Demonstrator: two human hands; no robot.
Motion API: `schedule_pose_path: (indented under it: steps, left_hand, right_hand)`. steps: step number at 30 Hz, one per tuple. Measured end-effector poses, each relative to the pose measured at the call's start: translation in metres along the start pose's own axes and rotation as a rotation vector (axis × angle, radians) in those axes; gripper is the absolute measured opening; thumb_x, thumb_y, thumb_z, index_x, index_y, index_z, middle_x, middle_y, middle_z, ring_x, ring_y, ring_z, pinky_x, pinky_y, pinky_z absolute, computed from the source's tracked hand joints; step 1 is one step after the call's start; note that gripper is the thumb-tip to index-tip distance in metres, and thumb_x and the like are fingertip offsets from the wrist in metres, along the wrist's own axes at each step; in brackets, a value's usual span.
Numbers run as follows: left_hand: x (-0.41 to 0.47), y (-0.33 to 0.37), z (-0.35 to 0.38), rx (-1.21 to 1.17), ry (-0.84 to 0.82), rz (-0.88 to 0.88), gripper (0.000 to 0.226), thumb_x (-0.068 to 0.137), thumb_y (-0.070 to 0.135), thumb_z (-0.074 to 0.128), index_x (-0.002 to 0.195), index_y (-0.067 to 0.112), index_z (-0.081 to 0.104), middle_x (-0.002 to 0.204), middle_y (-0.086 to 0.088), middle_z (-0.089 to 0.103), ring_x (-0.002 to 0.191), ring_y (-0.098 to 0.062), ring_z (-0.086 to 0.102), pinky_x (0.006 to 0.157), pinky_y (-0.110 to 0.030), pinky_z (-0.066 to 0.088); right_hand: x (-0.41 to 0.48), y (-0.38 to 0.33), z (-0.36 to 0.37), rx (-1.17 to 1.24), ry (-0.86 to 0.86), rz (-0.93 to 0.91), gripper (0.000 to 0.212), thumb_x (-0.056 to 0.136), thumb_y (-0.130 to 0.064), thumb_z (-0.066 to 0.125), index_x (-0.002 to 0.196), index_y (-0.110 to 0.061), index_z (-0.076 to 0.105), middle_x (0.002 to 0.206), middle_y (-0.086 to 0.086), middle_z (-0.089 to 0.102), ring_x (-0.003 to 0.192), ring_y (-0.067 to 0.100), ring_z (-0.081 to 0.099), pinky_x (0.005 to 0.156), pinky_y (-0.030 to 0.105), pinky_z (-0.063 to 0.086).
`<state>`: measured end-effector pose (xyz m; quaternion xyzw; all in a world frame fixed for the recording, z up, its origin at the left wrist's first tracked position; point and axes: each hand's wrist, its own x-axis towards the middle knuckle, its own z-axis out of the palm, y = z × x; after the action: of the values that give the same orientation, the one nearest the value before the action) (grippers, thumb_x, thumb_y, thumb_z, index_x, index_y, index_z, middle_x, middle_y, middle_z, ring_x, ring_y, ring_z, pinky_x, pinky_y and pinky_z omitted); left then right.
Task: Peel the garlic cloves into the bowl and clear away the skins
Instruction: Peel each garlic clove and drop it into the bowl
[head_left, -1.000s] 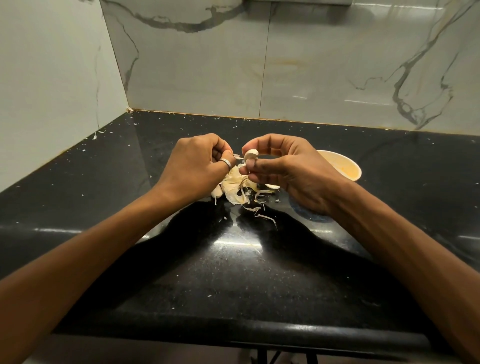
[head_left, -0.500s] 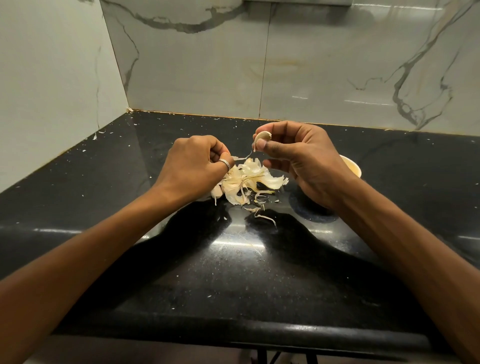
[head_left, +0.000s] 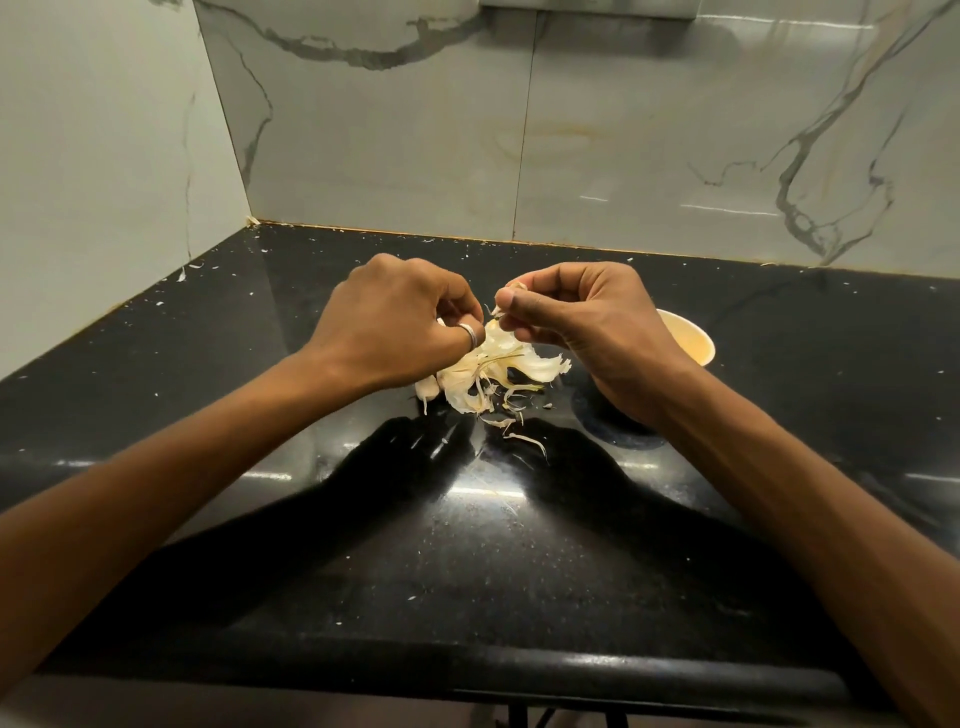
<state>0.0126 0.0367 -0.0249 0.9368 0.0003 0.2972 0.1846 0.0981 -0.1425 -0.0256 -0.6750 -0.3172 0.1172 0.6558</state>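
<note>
My right hand (head_left: 576, 322) pinches a garlic clove (head_left: 515, 287) between thumb and fingers, above a heap of papery garlic skins (head_left: 498, 371) on the black counter. My left hand (head_left: 395, 322), with a ring on one finger, is curled close beside it; what it grips is hidden by its fingers. A few unpeeled cloves (head_left: 427, 387) peek out under the left hand. The pale yellow bowl (head_left: 693, 340) stands behind my right wrist, mostly hidden.
The black stone counter (head_left: 467, 545) ends at a rounded front edge. Marble walls close off the left side and the back. Small skin flakes (head_left: 524, 439) are scattered in front of the heap and along the back edge.
My right hand, which had lifted the clove up and away from the left hand, has come back down close to the left hand's fingertips. The left hand has hardly moved.
</note>
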Motion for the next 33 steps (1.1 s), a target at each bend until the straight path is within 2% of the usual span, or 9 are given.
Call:
schedule_pose_path:
  steps: [3, 7, 9, 11, 14, 21, 26, 30, 33]
  left_hand:
    - [0.010, 0.004, -0.005, 0.044, -0.056, 0.069, 0.028, 0.074, 0.048, 0.058, 0.088, 0.032, 0.076, 0.067, 0.021, 0.060, 0.069, -0.005, 0.063, 0.069, -0.037, 0.058]
    - [0.017, 0.004, -0.007, 0.058, -0.084, 0.210, 0.037, 0.074, 0.050, 0.062, 0.103, 0.027, 0.066, 0.075, 0.026, 0.056, 0.070, 0.006, 0.056, 0.067, -0.037, 0.057]
    - [0.015, 0.000, -0.005, 0.033, -0.057, 0.272, 0.039, 0.078, 0.050, 0.064, 0.106, 0.022, 0.065, 0.080, 0.021, 0.060, 0.070, 0.000, 0.061, 0.064, -0.038, 0.058]
    - [0.011, -0.005, 0.000, 0.002, -0.004, 0.308, 0.036, 0.083, 0.045, 0.065, 0.104, 0.016, 0.069, 0.084, 0.013, 0.067, 0.069, -0.009, 0.066, 0.063, -0.039, 0.058]
    - [0.006, -0.010, 0.006, -0.030, 0.067, 0.322, 0.030, 0.089, 0.039, 0.063, 0.099, 0.014, 0.074, 0.083, 0.002, 0.072, 0.069, -0.015, 0.067, 0.061, -0.040, 0.058]
    - [-0.004, -0.005, 0.009, 0.007, 0.185, 0.383, 0.027, 0.093, 0.035, 0.065, 0.099, 0.011, 0.075, 0.086, -0.002, 0.074, 0.067, -0.018, 0.068, 0.060, -0.038, 0.057]
    - [-0.009, -0.001, 0.010, 0.151, 0.222, 0.434, 0.027, 0.096, 0.033, 0.060, 0.090, 0.012, 0.075, 0.080, -0.001, 0.071, 0.060, -0.023, 0.064, 0.051, -0.038, 0.052]
    - [-0.012, -0.001, 0.010, 0.280, 0.240, 0.517, 0.024, 0.097, 0.024, 0.057, 0.087, 0.010, 0.072, 0.075, -0.004, 0.068, 0.059, -0.025, 0.061, 0.045, -0.039, 0.047]
    - [-0.013, 0.000, 0.013, 0.248, 0.279, 0.490, 0.020, 0.093, 0.021, 0.057, 0.085, 0.009, 0.072, 0.072, -0.005, 0.066, 0.056, -0.025, 0.059, 0.046, -0.038, 0.048]
  right_hand:
    - [0.000, 0.000, 0.000, -0.010, 0.008, -0.005, 0.027, 0.086, -0.011, 0.077, 0.104, 0.009, 0.071, 0.096, 0.026, 0.074, 0.078, 0.019, 0.071, 0.071, 0.021, 0.058]
    - [0.001, -0.001, -0.001, -0.030, 0.042, 0.008, 0.028, 0.087, -0.017, 0.078, 0.101, 0.007, 0.072, 0.090, 0.022, 0.074, 0.074, 0.018, 0.071, 0.067, 0.019, 0.056]
    - [0.002, 0.000, -0.001, -0.038, 0.047, 0.014, 0.029, 0.087, -0.019, 0.078, 0.101, 0.007, 0.072, 0.086, 0.019, 0.074, 0.073, 0.017, 0.071, 0.066, 0.019, 0.055]
    - [0.003, 0.000, -0.001, -0.024, 0.051, 0.028, 0.031, 0.087, -0.019, 0.078, 0.101, 0.008, 0.071, 0.086, 0.021, 0.073, 0.073, 0.018, 0.070, 0.065, 0.019, 0.055]
    - [0.002, 0.002, 0.000, 0.003, 0.048, 0.046, 0.033, 0.088, -0.018, 0.078, 0.101, 0.011, 0.070, 0.085, 0.025, 0.071, 0.068, 0.016, 0.067, 0.062, 0.018, 0.053]
    - [0.001, 0.003, 0.003, 0.006, 0.037, 0.052, 0.022, 0.090, -0.017, 0.075, 0.091, 0.004, 0.072, 0.078, 0.018, 0.071, 0.065, 0.016, 0.065, 0.061, 0.017, 0.052]
    - [0.001, 0.004, 0.003, 0.003, 0.030, 0.052, 0.023, 0.091, -0.016, 0.074, 0.090, 0.006, 0.071, 0.078, 0.019, 0.070, 0.062, 0.015, 0.064, 0.062, 0.018, 0.054]
    - [0.001, 0.007, 0.004, 0.017, 0.013, 0.063, 0.023, 0.090, -0.019, 0.076, 0.088, 0.003, 0.070, 0.079, 0.018, 0.071, 0.068, 0.019, 0.068, 0.064, 0.020, 0.055]
    - [0.002, 0.006, 0.005, 0.109, -0.022, 0.078, 0.017, 0.091, -0.013, 0.074, 0.094, 0.003, 0.069, 0.082, 0.016, 0.072, 0.073, 0.017, 0.071, 0.067, 0.020, 0.056]
